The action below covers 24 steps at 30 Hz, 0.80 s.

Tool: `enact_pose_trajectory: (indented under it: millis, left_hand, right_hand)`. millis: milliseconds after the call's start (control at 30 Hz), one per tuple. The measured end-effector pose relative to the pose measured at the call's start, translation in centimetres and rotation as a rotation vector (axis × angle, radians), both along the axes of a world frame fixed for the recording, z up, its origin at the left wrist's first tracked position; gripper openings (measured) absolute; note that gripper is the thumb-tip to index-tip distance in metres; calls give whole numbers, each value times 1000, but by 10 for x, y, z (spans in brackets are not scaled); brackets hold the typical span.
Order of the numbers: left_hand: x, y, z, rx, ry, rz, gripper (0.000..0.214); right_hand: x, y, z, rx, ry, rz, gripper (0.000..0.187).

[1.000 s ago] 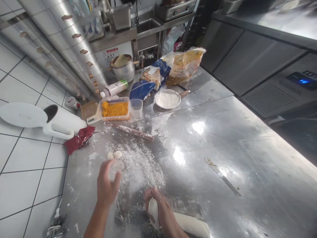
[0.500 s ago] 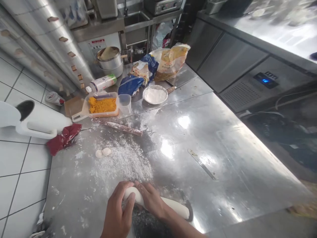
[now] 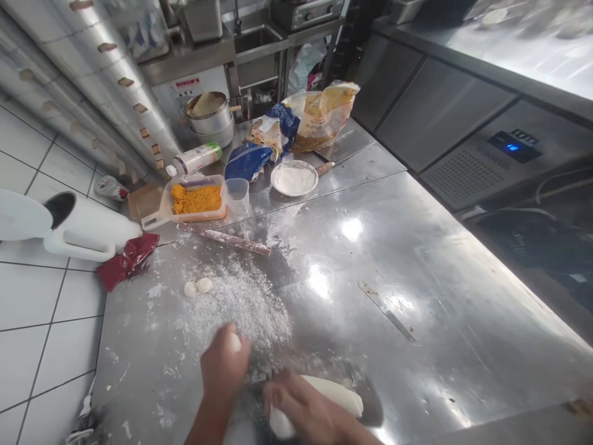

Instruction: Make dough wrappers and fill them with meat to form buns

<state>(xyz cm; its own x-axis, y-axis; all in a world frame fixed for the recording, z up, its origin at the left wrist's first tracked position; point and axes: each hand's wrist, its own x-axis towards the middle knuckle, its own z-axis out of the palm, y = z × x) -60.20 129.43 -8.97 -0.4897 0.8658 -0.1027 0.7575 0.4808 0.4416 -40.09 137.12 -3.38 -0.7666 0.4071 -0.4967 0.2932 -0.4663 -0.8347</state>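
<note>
Fingers curled, my left hand [image 3: 225, 361] is closed on a small piece of dough [image 3: 236, 342] just above the floured part of the table. A long white dough roll [image 3: 336, 394] lies near the front edge. My right hand [image 3: 296, 398] is wrapped round the roll, whose rounded left end shows below the fingers. Both hands are somewhat blurred by motion. Beyond my left hand, two small dough pieces [image 3: 204, 285] rest side by side at the edge of the scattered flour [image 3: 250, 303].
A floured rolling pin [image 3: 236, 241] lies farther back, near a tub of orange filling [image 3: 199, 198] and a bowl of flour [image 3: 294, 178]. A flat metal spatula [image 3: 386, 312] is on the right. At left stand a white pitcher [image 3: 92, 225] and a dark red cloth [image 3: 127, 262].
Half a second ago both hands were together on the end of the dough roll. A small piece has come off in my left hand, and my right hand has moved down, toward me.
</note>
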Motion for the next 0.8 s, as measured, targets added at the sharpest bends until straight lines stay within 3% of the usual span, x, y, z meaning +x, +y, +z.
enact_pose_trajectory:
  millis: [100,200,300,400,500,567,633,700,800]
  left_hand:
    - [-53,11,-4,29,5,-15,22]
    - [-88,31,-2,59,-33,-105,29]
    - [-98,57,-11,70,-32,-155,35]
    - [-98,81,-34,56,-38,-207,37]
    - [-104,96,-55,35,-31,-222,31]
    - [-109,100,-57,32,-29,-216,27]
    - [-108,96,-45,41,-21,-197,32]
    - [-93,82,-20,82,-21,-134,43]
    - [-43,45,21,102,-243,-163,49]
  right_hand:
    - [5,-3,4,-147,-11,-67,69]
    - [-1,-12,-2,-281,-71,-183,71]
    - [-9,-21,-9,-315,-32,-228,67]
    - [-13,-25,-15,-357,-36,-320,67]
    - [-17,-26,-22,-371,-42,-397,67]
    - [-20,-26,-25,-361,-43,-446,68]
    - [-23,-25,-28,-347,-63,-504,70]
    - [-26,-23,-30,-353,-93,-555,70]
    - [-27,-19,-29,-391,-122,-560,70]
